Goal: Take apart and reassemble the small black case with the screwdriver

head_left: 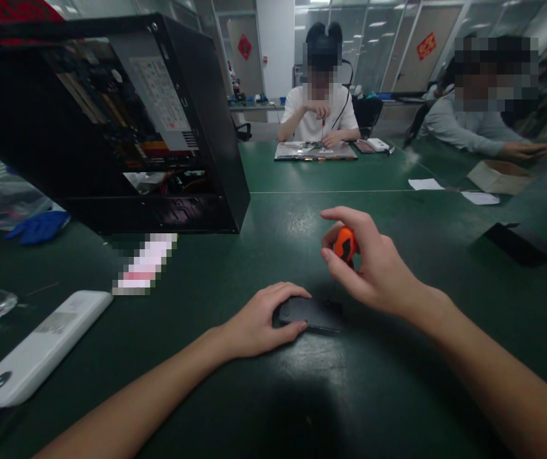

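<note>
My left hand (259, 322) rests on the green table, its thumb and fingers closed around the left end of a flat black rectangular part (314, 314). What kind of part this is, I cannot tell. Above and to the right of it, my right hand (373, 261) is raised off the table and grips an orange and black screwdriver handle (345, 243). The index finger stretches out past the handle. The shaft and tip are hidden or too dark to make out.
An open black computer case (226, 127) stands at the left, with a white power strip (44, 347) and a blue glove (39, 227) nearby. A black panel (522, 244) and a cardboard box (500, 176) lie to the right. Two people work across the table.
</note>
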Tool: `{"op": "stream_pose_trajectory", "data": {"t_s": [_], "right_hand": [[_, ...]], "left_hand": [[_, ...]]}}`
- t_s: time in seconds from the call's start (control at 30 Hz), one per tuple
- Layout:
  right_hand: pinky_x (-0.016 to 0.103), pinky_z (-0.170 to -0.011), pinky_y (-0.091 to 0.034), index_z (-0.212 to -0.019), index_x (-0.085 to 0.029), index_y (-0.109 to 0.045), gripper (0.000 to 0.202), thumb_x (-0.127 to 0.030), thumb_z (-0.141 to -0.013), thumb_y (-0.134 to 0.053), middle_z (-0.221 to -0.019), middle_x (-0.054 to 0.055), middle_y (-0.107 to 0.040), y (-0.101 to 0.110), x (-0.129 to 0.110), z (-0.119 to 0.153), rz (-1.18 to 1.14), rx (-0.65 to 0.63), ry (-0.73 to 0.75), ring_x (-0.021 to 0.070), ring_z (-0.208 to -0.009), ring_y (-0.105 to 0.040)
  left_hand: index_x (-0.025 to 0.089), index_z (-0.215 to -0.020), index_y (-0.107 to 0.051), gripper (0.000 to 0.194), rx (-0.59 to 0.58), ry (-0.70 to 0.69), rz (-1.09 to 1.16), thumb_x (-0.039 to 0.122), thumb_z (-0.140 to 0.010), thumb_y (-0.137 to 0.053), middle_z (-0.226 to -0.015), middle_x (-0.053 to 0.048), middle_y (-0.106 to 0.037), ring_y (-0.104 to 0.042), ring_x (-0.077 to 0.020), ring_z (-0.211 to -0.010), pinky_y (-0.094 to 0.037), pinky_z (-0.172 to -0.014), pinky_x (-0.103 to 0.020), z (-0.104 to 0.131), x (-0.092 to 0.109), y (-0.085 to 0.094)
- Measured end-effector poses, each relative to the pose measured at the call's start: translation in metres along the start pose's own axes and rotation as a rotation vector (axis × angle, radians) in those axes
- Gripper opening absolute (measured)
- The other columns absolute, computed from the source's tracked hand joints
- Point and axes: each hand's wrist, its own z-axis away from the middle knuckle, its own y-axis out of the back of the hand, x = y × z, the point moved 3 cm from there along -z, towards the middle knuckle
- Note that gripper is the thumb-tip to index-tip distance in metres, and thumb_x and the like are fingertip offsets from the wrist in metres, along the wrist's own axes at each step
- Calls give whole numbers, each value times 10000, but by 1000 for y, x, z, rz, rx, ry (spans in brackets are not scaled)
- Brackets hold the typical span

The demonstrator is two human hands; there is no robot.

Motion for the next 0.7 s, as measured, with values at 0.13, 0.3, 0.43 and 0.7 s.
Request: {"op": "stream_pose_trajectory", "data": {"t_s": [0.13,0.3,0.43,0.7], "right_hand": [[302,-669,-539,-1434,-271,-444,533,-131,-955,-632,-924,-10,-620,12,24,38,-151,419,26,153,-742,-636],[256,-486,-513,-1294,-258,-537,425,-63,-930,-638,-831,-40,-622,18,36,84,-159,735,-21,121,-568,-602],[263,-496,-535,-1290,-251,-526,445,-35,-917,-637,-837,-40,-621,14,27,93,-160,681,-3,120,-586,-623],[264,-524,-526,-1256,-259,-496,412,-58,-924,-632,-839,-38,-611,11,24,91,-133,705,36,116,-602,-616]], "left_hand": [[237,-1310,-608,385,-4,-7,-11,357,-958,-707,-1291,-70,-688,-651,-261,-1185,-477,-1062,-390,1,-1,0],[239,-1331,-597,391,-5,-21,-3,358,-973,-698,-1307,-68,-679,-646,-250,-1204,-465,-1072,-385,2,-2,-1],[237,-1337,-596,387,-7,-29,-8,360,-982,-687,-1312,-72,-678,-644,-252,-1202,-467,-1060,-383,2,-1,-1],[229,-1301,-624,363,24,-41,-23,371,-974,-693,-1250,-66,-699,-668,-244,-1119,-495,-968,-364,0,0,-1]]}}
